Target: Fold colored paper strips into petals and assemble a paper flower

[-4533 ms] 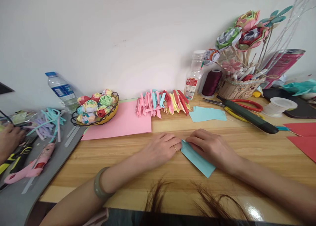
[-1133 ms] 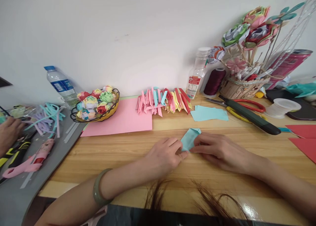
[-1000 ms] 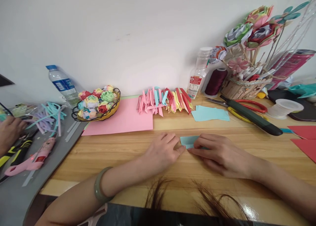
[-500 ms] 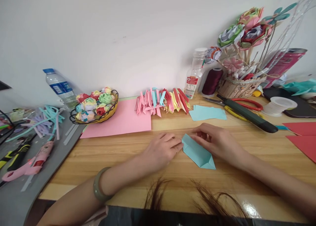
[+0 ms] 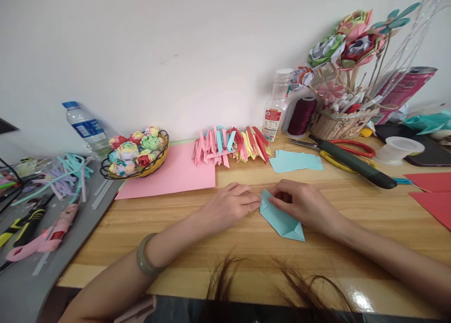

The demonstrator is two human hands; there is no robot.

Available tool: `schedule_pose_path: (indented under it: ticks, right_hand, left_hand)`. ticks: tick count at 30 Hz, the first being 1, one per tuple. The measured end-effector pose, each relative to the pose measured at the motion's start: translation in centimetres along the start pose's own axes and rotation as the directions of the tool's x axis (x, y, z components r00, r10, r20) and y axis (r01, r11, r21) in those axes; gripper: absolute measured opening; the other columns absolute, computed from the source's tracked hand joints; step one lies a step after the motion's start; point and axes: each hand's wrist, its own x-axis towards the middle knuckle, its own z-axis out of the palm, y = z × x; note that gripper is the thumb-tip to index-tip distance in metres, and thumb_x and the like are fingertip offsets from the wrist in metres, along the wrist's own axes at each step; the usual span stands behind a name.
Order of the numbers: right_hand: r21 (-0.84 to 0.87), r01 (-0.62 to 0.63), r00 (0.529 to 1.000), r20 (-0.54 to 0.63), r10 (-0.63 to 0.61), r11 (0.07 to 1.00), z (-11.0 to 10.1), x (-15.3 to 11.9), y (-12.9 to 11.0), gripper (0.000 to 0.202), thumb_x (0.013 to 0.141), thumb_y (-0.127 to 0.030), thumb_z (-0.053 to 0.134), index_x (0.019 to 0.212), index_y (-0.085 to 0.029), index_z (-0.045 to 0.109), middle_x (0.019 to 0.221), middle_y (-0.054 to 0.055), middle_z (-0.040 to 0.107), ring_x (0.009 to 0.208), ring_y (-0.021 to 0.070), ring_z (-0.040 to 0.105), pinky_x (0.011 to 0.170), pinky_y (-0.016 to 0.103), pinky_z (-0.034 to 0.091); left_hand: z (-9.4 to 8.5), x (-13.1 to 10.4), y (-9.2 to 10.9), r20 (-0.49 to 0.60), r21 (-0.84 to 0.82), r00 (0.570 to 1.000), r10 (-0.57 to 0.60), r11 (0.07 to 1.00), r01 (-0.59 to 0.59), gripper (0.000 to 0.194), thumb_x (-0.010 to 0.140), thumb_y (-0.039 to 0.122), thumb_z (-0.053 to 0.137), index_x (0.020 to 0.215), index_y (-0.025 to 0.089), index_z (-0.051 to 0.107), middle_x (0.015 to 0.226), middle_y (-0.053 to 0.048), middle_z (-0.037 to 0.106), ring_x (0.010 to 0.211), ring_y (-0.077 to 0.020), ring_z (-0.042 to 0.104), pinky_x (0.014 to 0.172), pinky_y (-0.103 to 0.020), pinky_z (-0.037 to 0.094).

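Note:
A folded piece of light blue paper (image 5: 282, 217) lies slantwise on the wooden table, its near end showing folded-in corners. My left hand (image 5: 232, 205) rests at its left edge, fingers together with the tips gripping the paper's side. From the right, my right hand (image 5: 299, 203) holds the upper part, thumb on the paper and the other fingers curled; part of the edge is hidden beneath them. Just beyond the hands are several flat light blue paper pieces (image 5: 296, 161). Farther back stands a row of folded paper strips (image 5: 229, 146) in pink, blue, red and yellow.
Pink paper (image 5: 169, 172) lies under a basket of paper flowers (image 5: 136, 153). At right are scissors (image 5: 331, 153), a dark-handled tool (image 5: 355, 163), a white spool (image 5: 398, 149) and red paper (image 5: 433, 205). A glue gun (image 5: 52, 233) lies on the grey surface at left.
Both hands remain on the blue paper. My left fingers have straightened a little along its edge, and my right fingers have shifted slightly left. The view has moved slightly.

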Motion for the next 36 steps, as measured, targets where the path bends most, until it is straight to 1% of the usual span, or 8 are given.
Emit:
schedule_pose_path:
  ticks: [4,7,12,16,19,24,28,36]
  right_hand:
    - [0.007,-0.040,0.999,-0.004,0.040,0.999,0.1,0.3,0.0,0.017,0.080,-0.034,0.050,0.081,-0.020,0.060,0.068,0.001,0.062,0.060,0.0136,0.055,0.051,0.024,0.037]
    - [-0.028,-0.025,1.000,-0.016,0.024,0.999,0.3,0.3,0.0,0.014,0.080,-0.030,0.051,0.077,-0.020,0.060,0.069,0.001,0.061,0.060,0.0135,0.055,0.052,0.024,0.038]
    - [-0.143,0.135,0.987,-0.069,-0.146,0.980,0.6,-0.2,0.2,0.015,0.082,-0.019,0.047,0.088,-0.019,0.062,0.081,0.004,0.060,0.068,0.0148,0.056,0.058,0.026,0.041]
    - [-0.203,0.292,0.946,-0.083,-0.313,0.935,0.7,-0.4,0.6,0.020,0.085,-0.017,0.043,0.084,-0.018,0.063,0.079,0.006,0.059,0.071,0.0156,0.056,0.061,0.026,0.043]
    - [-0.205,0.368,0.919,-0.070,-0.389,0.907,0.6,-0.4,0.9,0.021,0.086,-0.017,0.043,0.086,-0.017,0.064,0.079,0.006,0.059,0.074,0.0159,0.055,0.062,0.026,0.045]
    - [-0.192,0.398,0.902,-0.095,-0.421,0.897,0.6,-0.3,1.3,0.019,0.085,-0.016,0.045,0.090,-0.017,0.064,0.081,0.007,0.061,0.077,0.0172,0.055,0.064,0.027,0.046]
    - [-0.193,0.431,0.888,-0.084,-0.453,0.881,0.6,-0.4,1.4,0.019,0.086,-0.014,0.045,0.089,-0.015,0.063,0.079,0.007,0.061,0.076,0.0174,0.054,0.064,0.028,0.046]
    - [-0.353,0.541,0.813,-0.015,-0.582,0.764,0.5,-0.7,1.2,0.020,0.088,-0.015,0.042,0.087,-0.014,0.062,0.080,0.008,0.058,0.076,0.0184,0.050,0.065,0.031,0.044]
  left_hand:
    - [0.3,0.0,-1.0,0.014,-0.080,1.000,-0.009,0.997,0.010,0.028,0.089,0.014,0.040,0.109,0.017,0.059,0.111,0.001,0.063,0.106,-0.0151,0.045,0.091,-0.029,0.039]
    - [0.4,0.2,-1.2,0.012,-0.064,1.000,0.002,0.998,-0.001,0.027,0.088,0.012,0.041,0.107,0.017,0.060,0.109,0.000,0.063,0.106,-0.0154,0.046,0.091,-0.030,0.039]
    - [0.2,0.6,-0.5,-0.023,0.136,0.996,0.087,0.987,-0.083,0.023,0.090,0.018,0.041,0.099,0.015,0.061,0.099,-0.004,0.064,0.100,-0.0161,0.050,0.088,-0.032,0.040]
    - [-0.1,0.8,0.0,-0.052,0.223,0.987,0.152,0.965,-0.137,0.020,0.089,0.017,0.043,0.094,0.012,0.061,0.091,-0.004,0.064,0.094,-0.0153,0.051,0.087,-0.030,0.040]
    - [0.0,1.0,0.0,-0.062,0.210,0.988,0.142,0.969,-0.127,0.020,0.089,0.018,0.043,0.095,0.013,0.061,0.090,-0.004,0.064,0.093,-0.0156,0.051,0.085,-0.030,0.041]
    - [0.2,0.9,-0.2,-0.038,0.122,0.996,0.080,0.990,-0.075,0.022,0.089,0.020,0.042,0.095,0.015,0.062,0.092,-0.003,0.064,0.092,-0.0153,0.050,0.082,-0.030,0.042]
    - [0.0,0.7,-0.2,-0.027,0.094,0.996,0.084,0.992,-0.082,0.023,0.090,0.018,0.040,0.102,0.013,0.060,0.098,-0.005,0.062,0.100,-0.0178,0.047,0.088,-0.033,0.040]
    - [-0.1,0.6,0.1,0.044,0.121,0.996,0.077,0.989,-0.082,0.026,0.090,0.019,0.039,0.106,0.012,0.058,0.095,-0.006,0.060,0.103,-0.0195,0.046,0.095,-0.038,0.036]
